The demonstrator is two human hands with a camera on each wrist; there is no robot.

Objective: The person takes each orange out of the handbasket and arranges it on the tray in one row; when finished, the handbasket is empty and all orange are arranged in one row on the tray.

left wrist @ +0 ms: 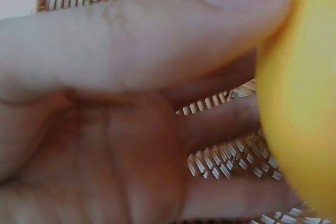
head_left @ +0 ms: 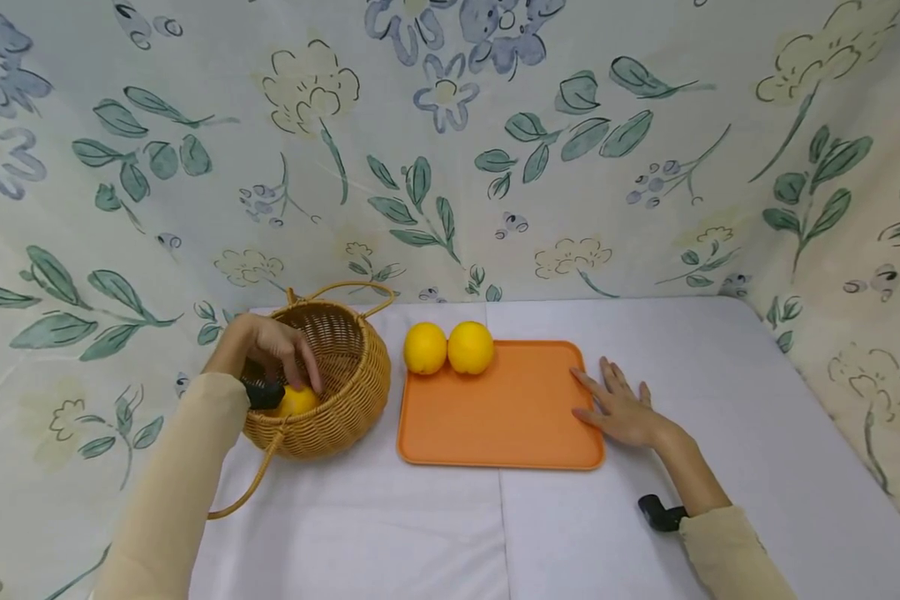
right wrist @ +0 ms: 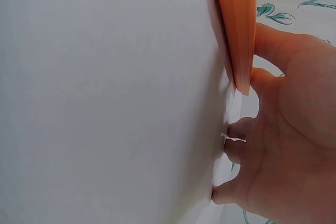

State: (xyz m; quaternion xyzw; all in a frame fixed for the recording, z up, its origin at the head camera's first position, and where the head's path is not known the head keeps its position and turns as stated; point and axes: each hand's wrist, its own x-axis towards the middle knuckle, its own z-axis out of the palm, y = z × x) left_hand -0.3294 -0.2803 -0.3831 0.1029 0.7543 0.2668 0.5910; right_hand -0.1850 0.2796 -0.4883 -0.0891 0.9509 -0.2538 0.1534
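My left hand [head_left: 279,346] reaches down into a round wicker basket [head_left: 356,408]. Inside it, my thumb and fingers pinch a yellow orange [head_left: 297,402], which fills the right side of the left wrist view; part of it is hidden by the hand. Two more oranges [head_left: 425,348] [head_left: 471,347] sit side by side at the back left of an orange rectangular tray [head_left: 498,421]. Spread out at the tray's right edge, my right hand [head_left: 626,412] touches the rim with thumb and index finger, while its other fingertips rest on the white cloth.
The basket has two thin loop handles, one raised at the back [head_left: 378,304] and one drooping at the front left [head_left: 247,496]. A white cloth [head_left: 360,533] covers the table. Flowered fabric [head_left: 450,217] hangs behind and along the sides.
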